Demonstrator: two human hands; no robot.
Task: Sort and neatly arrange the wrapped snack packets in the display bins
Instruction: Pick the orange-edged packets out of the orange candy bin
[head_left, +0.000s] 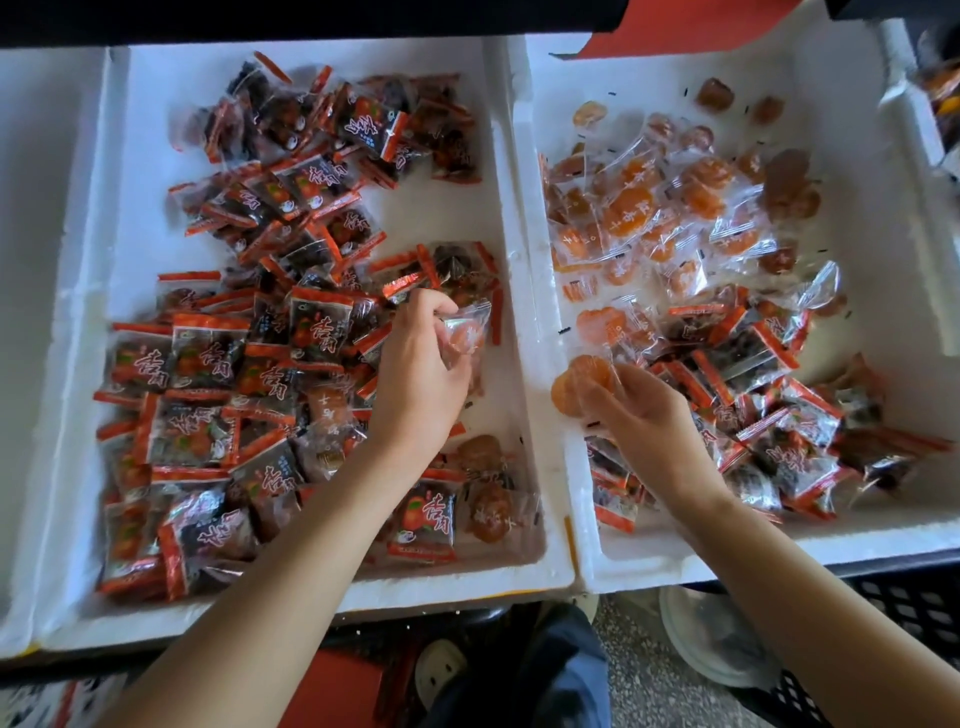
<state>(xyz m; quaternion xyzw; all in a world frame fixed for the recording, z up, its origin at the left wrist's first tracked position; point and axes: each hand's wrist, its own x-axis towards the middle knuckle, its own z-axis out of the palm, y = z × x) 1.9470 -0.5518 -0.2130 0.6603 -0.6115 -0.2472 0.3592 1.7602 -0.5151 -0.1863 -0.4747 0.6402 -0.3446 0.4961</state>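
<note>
Bright, even light with glare on the clear packets (825, 283), soft blur, wide-angle bending at edges

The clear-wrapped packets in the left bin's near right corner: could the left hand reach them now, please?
Probably yes: the clear-wrapped packets lie uncovered beside its wrist, though the left hand pinches a clear orange packet, which it may need to release first.

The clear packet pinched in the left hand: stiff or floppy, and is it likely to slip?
Probably floppy at the edges: the clear packet crinkles where the left hand pinches it. Likely light, since fingertips alone hold it up. The glossy film could be slippery, judging by glare on the orange packets in the right bin.
</note>
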